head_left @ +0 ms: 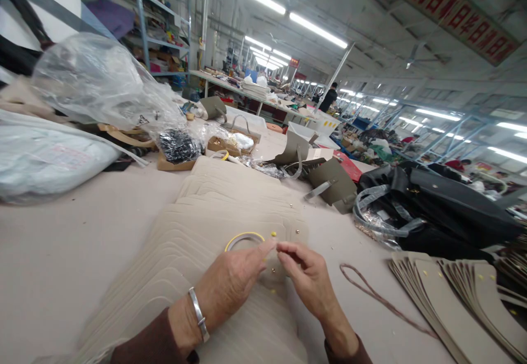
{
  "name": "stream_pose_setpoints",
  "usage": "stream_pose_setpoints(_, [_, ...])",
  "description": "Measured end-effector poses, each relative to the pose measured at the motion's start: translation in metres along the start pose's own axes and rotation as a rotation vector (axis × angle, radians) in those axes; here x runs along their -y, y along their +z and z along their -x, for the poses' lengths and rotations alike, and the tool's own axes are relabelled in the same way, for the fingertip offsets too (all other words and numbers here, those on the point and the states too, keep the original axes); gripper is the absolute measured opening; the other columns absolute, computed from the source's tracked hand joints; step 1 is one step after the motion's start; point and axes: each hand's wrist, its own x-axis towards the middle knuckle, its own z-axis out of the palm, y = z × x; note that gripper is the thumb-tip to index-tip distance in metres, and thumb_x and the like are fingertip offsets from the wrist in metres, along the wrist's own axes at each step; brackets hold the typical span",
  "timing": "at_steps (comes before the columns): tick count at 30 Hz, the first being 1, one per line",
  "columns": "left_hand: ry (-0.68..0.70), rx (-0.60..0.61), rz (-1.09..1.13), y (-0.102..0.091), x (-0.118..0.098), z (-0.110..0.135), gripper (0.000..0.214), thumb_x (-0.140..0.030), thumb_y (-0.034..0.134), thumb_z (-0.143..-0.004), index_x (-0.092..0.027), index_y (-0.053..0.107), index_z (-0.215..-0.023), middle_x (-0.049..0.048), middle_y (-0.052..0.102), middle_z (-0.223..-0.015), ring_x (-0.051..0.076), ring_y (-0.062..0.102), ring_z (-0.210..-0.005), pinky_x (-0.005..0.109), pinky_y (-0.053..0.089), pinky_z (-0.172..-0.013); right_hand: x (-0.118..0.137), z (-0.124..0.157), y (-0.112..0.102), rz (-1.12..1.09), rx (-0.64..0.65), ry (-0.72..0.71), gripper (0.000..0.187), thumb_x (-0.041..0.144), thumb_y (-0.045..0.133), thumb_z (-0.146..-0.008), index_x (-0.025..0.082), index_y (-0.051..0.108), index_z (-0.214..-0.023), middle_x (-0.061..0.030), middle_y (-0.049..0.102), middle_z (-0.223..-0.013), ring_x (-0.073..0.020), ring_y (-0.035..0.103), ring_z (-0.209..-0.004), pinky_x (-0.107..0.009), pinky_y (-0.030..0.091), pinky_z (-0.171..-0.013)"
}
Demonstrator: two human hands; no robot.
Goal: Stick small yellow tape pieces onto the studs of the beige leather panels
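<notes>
Beige panels [206, 218] lie stacked beneath left hand [230, 273] and right hand [312, 281], fingers [297, 250] narrowly spaced, any grip indiscernible; light, steady fingerwork should keep panels aligned.

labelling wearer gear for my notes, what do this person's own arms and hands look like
Both arms have dark brown sleeves. The left hand is ungloved, with a shiny silver-coloured bangle around its wrist; the right hand is ungloved too, with no bangle showing.
</notes>
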Motion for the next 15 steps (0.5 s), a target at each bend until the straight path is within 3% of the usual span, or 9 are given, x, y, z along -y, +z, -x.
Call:
stream_pose_setpoints(4, [-0.014,-0.021,-0.042,0.001,-0.002,-0.001,0.036,-0.020,0.033,-0.100,-0.015,0.032,-0.136,0.0109,0.069,-0.110,0.019,0.069,-0.090,0.029,0.057,-0.073,0.012,0.006,0.003,0.070,0.067,-0.161,0.014,0.017,0.055,-0.089,0.019,0.067,-0.097,-0.0053,0.069,-0.087,-0.0159,0.062,-0.076,-0.026,0.050,-0.069])
stream_pose_setpoints(8, [-0.015,0.006,-0.025,0.002,-0.004,-0.001,0.032,-0.019,0.034,-0.099,-0.016,0.036,-0.130,0.0081,0.071,-0.100,0.019,0.070,-0.084,0.028,0.057,-0.069,0.010,0.008,0.012,0.154,0.059,-0.247,0.015,0.012,0.052,-0.088,0.019,0.065,-0.089,-0.0044,0.068,-0.079,-0.0154,0.062,-0.073,-0.025,0.049,-0.068])
stream_pose_setpoints(11, [-0.025,-0.009,0.016,0.003,-0.004,0.001,0.024,-0.013,0.034,-0.095,-0.022,0.045,-0.114,0.0024,0.070,-0.088,0.016,0.069,-0.076,0.023,0.053,-0.062,0.003,0.009,0.022,0.224,-0.042,-0.322,0.017,0.008,0.050,-0.082,0.019,0.063,-0.080,-0.0024,0.065,-0.068,-0.0135,0.061,-0.061,-0.022,0.047,-0.059])
stream_pose_setpoints(15, [0.051,-0.031,0.015,0.010,0.007,0.003,0.019,-0.010,0.037,-0.091,-0.025,0.048,-0.098,-0.0016,0.066,-0.078,0.014,0.066,-0.068,0.019,0.049,-0.058,-0.014,0.005,0.035,0.377,-0.279,-0.513,0.019,0.007,0.046,-0.071,0.021,0.056,-0.063,0.0022,0.056,-0.049,-0.0109,0.053,-0.042,-0.020,0.038,-0.043])
